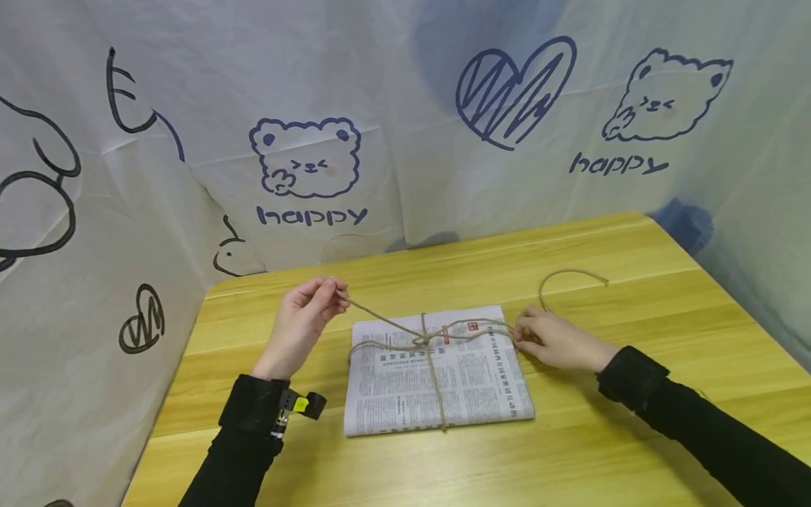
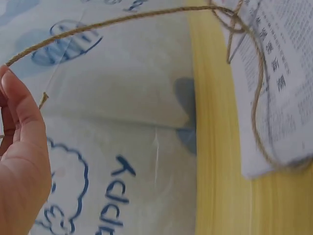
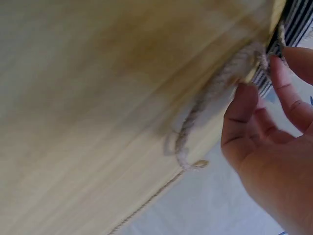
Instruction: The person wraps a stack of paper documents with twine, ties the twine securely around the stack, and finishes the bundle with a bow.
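Note:
A folded newspaper bundle (image 1: 395, 394) lies flat on the table, with brown twine (image 1: 436, 380) crossing it both ways and meeting in a loose knot near its upper middle. The left hand (image 1: 308, 310), raised off the bundle's upper left corner, pinches one length of twine between thumb and fingers. In the left wrist view that twine (image 2: 112, 20) runs from the fingertips to the knot. At the bundle's right edge, the right hand (image 1: 560, 340) has its fingers curled at the twine, apparently pinching it. A free twine tail (image 1: 573, 271) curves beyond that hand.
The yellow wood-grain table (image 1: 608, 246) surrounds the bundle. Pale cloth (image 1: 405, 91) with drawn bears and hearts hangs behind and at the sides. A strap with a small device (image 1: 300, 405) sits on the left wrist.

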